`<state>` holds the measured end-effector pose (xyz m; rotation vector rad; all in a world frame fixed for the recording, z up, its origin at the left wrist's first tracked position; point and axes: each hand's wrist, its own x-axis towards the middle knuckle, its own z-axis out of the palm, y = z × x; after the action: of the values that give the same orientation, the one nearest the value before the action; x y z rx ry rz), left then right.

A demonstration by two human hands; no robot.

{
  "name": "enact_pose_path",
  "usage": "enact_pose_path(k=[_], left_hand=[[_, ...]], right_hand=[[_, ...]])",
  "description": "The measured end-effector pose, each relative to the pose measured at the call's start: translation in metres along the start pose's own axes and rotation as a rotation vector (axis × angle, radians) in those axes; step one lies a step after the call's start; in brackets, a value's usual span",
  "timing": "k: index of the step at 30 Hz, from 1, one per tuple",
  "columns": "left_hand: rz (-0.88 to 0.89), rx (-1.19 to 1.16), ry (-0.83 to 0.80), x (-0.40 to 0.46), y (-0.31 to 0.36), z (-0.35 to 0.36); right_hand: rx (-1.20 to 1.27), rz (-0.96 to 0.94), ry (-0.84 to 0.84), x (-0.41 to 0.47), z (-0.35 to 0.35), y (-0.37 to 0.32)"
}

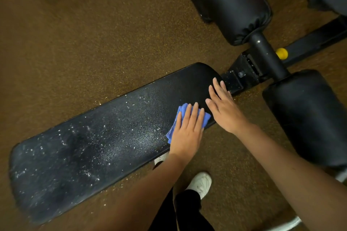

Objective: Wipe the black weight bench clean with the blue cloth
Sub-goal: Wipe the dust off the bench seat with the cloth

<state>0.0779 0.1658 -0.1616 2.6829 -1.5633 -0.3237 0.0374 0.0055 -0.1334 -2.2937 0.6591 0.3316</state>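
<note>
I see the black bench [105, 140] running diagonally from lower left to upper right across a brown speckled floor [78, 39]. Its pad is dotted with white specks and droplets over most of its length — thickest toward the lower-left end, with the upper-right end looking dark and plain.

My left hand [185, 133] lies flat on the blue cloth [180, 116], fingers straight and close together, palm pressing the cloth down on the pad near the bench's near edge. The cloth is bunched, showing past the fingertips and along the thumb side of the hand. My right hand [223, 107] rests just beside it to the right, empty, fingers spread loosely and laid flat on the upper-right end of the pad. The two hands are close but not touching.

Beyond the pad's end sits the metal frame [242, 75] with a yellow knob [281, 53], and two black padded rollers [236, 5] on a crossbar. Below the bench, a white shoe [201, 184] and dark trousers [185, 210] stand on the floor — a second shoe is mostly hidden under my left wrist.
</note>
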Motion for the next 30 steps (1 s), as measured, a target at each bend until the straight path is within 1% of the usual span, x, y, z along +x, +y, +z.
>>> enact_pose_path(k=[2,6,8,10,14,16,18,21,23,26,27,28,30], left_hand=[[-0.046,-0.009,0.015,0.003,-0.003,0.001],[-0.336,-0.130,0.075,0.045,-0.004,-0.002],[-0.420,-0.160,0.075,0.057,-0.002,-0.005],[-0.383,-0.139,0.082,0.048,0.003,-0.002],[-0.154,-0.063,0.009,0.004,0.010,0.002],[-0.098,-0.043,0.010,0.005,0.000,0.002],[-0.143,-0.040,0.016,0.024,-0.008,0.000],[-0.282,-0.071,0.026,0.065,-0.024,-0.008],[-0.324,-0.119,0.010,0.086,-0.038,-0.014],[-0.375,-0.139,0.028,0.098,-0.045,-0.021],[-0.363,-0.128,0.031,0.097,-0.043,-0.022],[-0.312,-0.109,0.032,0.095,-0.041,-0.022],[-0.122,-0.057,0.018,0.089,-0.041,-0.021]], right_hand=[[-0.004,0.004,-0.008,0.000,-0.001,0.000],[-0.008,0.008,-0.017,0.000,0.000,0.000],[-0.005,0.009,-0.015,0.001,0.001,0.001],[-0.010,-0.002,-0.001,0.001,0.003,0.003],[-0.026,0.004,0.023,0.002,0.007,0.001],[-0.034,0.008,0.028,0.002,0.007,0.000],[-0.072,-0.002,0.027,0.002,0.009,0.001],[-0.119,0.006,0.026,0.003,0.011,0.003],[-0.127,0.010,0.029,0.004,0.012,0.002],[-0.149,0.007,0.029,0.003,0.011,0.001],[-0.162,0.010,0.032,0.002,0.012,0.001],[-0.174,0.014,0.038,0.002,0.013,0.000],[-0.193,0.029,0.047,0.003,0.014,-0.002]])
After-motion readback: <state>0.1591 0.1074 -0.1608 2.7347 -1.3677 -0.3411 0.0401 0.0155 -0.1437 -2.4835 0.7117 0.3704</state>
